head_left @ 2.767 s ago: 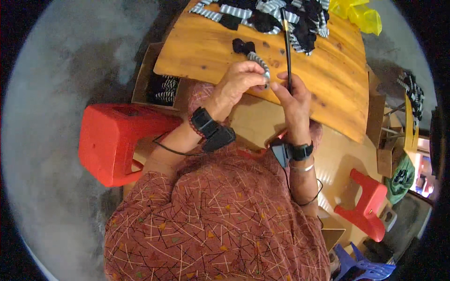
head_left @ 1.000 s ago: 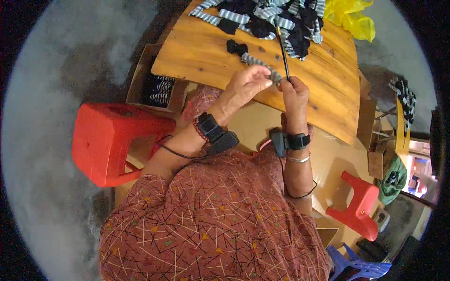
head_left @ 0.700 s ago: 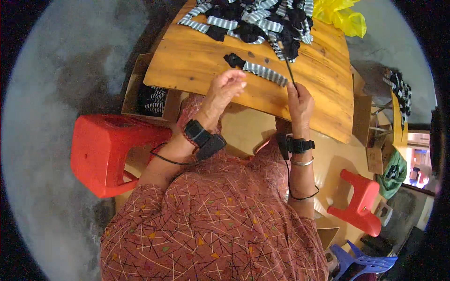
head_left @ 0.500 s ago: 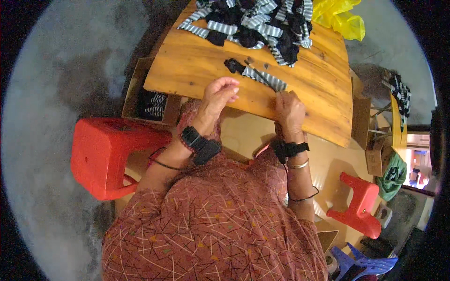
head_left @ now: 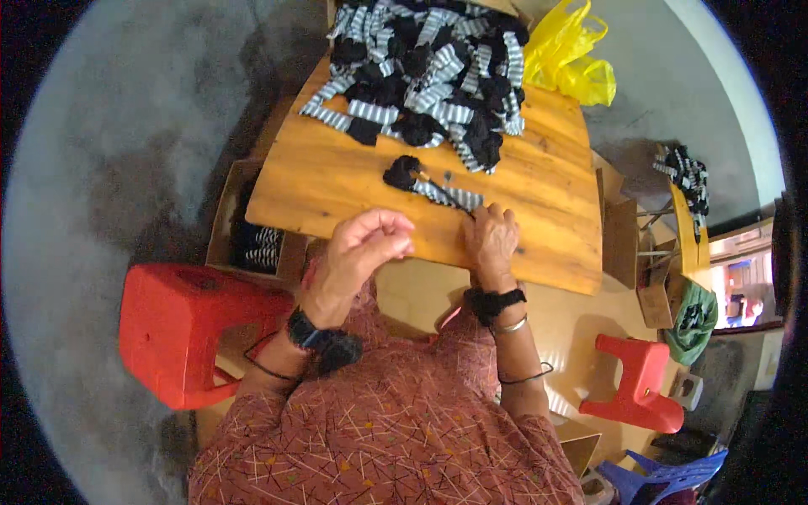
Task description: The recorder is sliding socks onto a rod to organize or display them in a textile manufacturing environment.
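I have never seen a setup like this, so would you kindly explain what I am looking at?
There is no machine here: these are a person's own bare hands, seen from a wide fisheye camera on their head, which bends straight edges. On the wooden table lie a heap of black and striped cloth pieces, a yellow plastic bag and, nearer, a single striped piece with a black end. The right hand holds a slender dark stick across that piece. The left hand, fingers loosely curled, appears to hold nothing.

the right hand holds a dark stick (striped cloth beneath).
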{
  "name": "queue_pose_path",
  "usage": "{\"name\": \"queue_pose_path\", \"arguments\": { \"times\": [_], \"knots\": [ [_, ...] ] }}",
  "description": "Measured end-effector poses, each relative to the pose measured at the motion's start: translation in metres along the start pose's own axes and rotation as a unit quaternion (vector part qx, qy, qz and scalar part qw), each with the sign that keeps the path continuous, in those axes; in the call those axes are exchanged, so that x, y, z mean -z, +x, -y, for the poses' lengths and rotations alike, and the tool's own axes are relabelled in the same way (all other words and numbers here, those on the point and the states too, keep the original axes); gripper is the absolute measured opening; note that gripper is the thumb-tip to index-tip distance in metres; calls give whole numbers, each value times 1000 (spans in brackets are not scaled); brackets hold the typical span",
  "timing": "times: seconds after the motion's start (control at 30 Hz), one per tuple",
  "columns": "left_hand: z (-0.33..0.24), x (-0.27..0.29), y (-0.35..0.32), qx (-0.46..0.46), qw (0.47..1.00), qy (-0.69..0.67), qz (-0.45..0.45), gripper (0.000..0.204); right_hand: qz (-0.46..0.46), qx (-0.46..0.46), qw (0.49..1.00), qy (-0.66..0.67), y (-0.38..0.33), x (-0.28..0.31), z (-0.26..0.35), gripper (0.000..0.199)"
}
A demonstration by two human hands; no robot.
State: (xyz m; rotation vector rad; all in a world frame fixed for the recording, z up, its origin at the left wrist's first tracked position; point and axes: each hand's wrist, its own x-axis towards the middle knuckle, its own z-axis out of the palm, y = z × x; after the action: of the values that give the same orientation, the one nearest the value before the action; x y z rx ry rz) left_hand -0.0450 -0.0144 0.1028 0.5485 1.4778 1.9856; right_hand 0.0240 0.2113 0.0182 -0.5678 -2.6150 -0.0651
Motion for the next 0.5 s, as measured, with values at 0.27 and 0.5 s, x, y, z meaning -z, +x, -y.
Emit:
{"name": "queue_pose_path", "arguments": {
  "times": [0.27,0.5],
  "knots": [
    [11,17,1,-20,998,-61,-26,13,19,244,647,722,32,219,72,36],
    [12,15,7,-31,997,-61,-19,11,-48,268,516,812,32,268,92,28]
  ]
}}
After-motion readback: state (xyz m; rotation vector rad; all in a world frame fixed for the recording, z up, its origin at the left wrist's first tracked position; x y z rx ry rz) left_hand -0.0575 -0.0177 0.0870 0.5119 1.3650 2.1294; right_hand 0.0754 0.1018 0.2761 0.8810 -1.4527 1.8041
